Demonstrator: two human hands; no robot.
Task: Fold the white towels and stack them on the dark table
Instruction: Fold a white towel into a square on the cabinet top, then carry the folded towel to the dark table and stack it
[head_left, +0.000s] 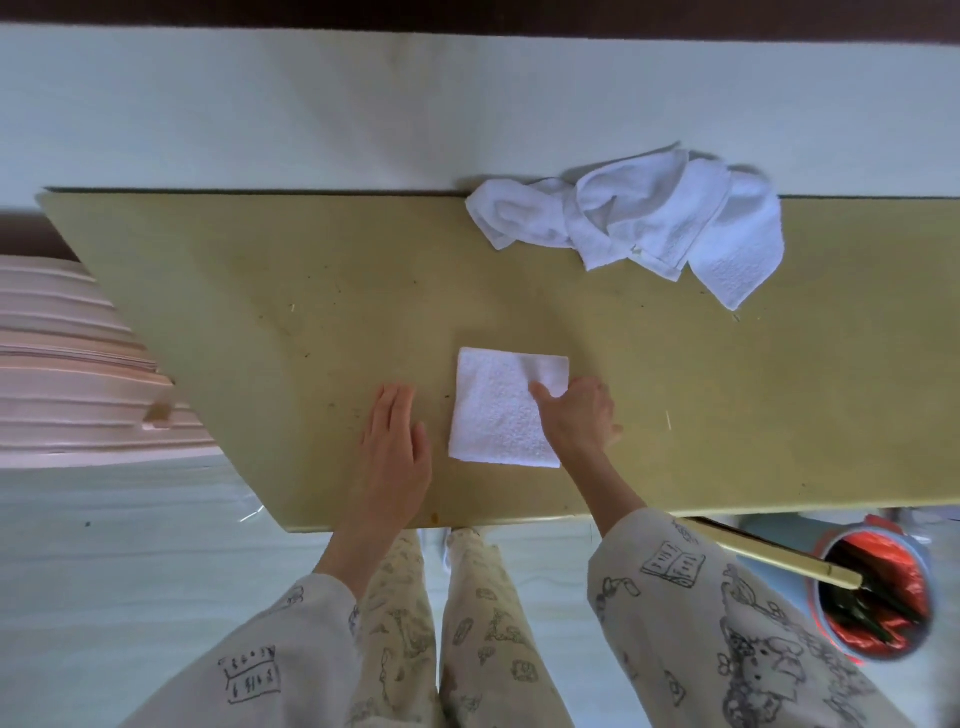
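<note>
Folded towel (506, 408) lies square on the table (260, 291), near the front edge at 6 o'clock. Right hand (576, 415) rests on its right side, fingers loosely bent, gripping nothing evident. Left hand (395, 447) lies flat and open at 9 o'clock, just beside it. Crumpled towels (639, 218) at 1 o'clock overhang the far edge. Risk: dragging one may pull the rest off; a careless lift could spring the fold.

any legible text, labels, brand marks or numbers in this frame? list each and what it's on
None readable.
Left sleeve: drawn open-book doodle with scribble marks, not real letters.
Right sleeve: same kind of book doodle, scribbles only.
Folded towel, crumpled towels, table, bin: no label or print visible.
</note>
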